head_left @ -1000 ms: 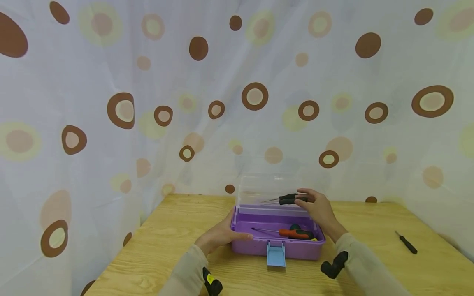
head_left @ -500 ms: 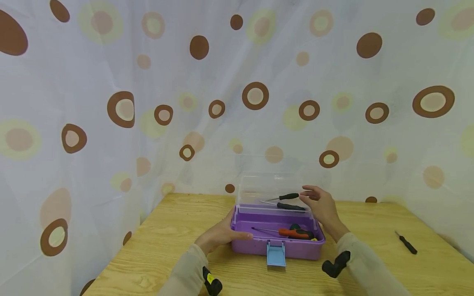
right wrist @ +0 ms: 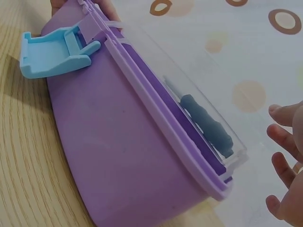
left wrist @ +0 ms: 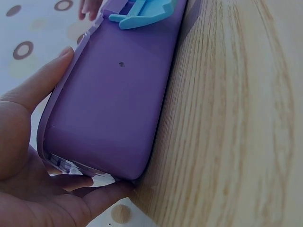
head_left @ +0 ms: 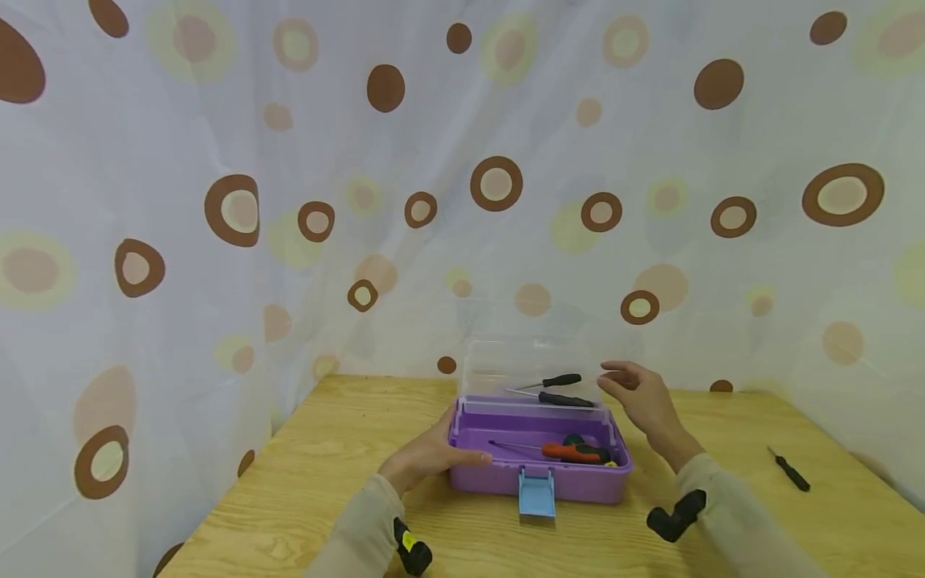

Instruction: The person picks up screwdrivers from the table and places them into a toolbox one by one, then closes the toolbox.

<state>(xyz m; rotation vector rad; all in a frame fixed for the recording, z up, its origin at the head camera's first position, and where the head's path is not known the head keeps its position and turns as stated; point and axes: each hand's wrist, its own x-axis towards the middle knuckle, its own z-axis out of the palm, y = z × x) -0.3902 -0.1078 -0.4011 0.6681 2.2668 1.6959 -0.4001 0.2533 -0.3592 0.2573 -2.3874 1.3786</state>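
Note:
A purple toolbox stands on the wooden table, its clear lid raised at the back and its light-blue latch hanging down in front. My left hand grips the box's left end, thumb over the front rim and fingers round the side. Two black-handled screwdrivers, an upper one and a lower one, lie in the lid. Inside the box is a red-and-black screwdriver, with a dark green round thing behind it. My right hand hovers right of the lid, fingers relaxed and holding nothing.
Another small black screwdriver lies on the table to the right. A spotted white curtain hangs behind and to the left of the table, close behind the lid.
My right hand has let go of the two black screwdrivers, which now lie in the lid, and has moved off to the right. The left hand keeps its grip on the toolbox.

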